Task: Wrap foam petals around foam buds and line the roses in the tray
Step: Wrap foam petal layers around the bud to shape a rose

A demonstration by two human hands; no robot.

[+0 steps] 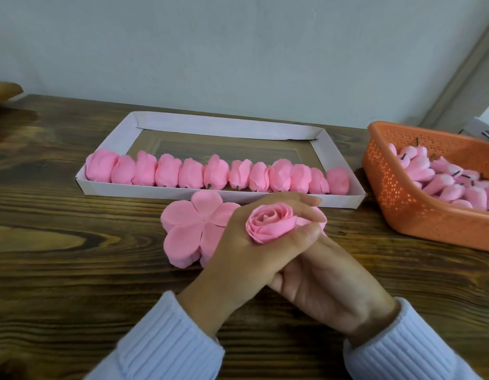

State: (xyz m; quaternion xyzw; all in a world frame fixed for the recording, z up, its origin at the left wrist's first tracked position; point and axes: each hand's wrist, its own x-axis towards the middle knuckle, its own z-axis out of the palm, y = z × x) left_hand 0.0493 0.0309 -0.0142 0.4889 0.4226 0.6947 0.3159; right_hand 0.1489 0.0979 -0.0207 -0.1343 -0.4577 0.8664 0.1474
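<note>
Left hand [237, 242] and right hand [328, 278], fingers [298, 201] around rose [270, 223], beside tray [144, 192] front edge.

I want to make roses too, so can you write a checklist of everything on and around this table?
Surface: dark wooden table, strong grain.
Job's things: white cardboard tray with a row of pink foam roses along its near side; stack of flat foam petals in front of it; orange basket of foam buds to the right.
Clutter: brown object at the left edge, unclear.
Grippers: left hand grips a wrapped rose; right hand lies under it, fingers hidden.
Cables: nothing seen.
Surroundings: pale wall behind the table.
</note>
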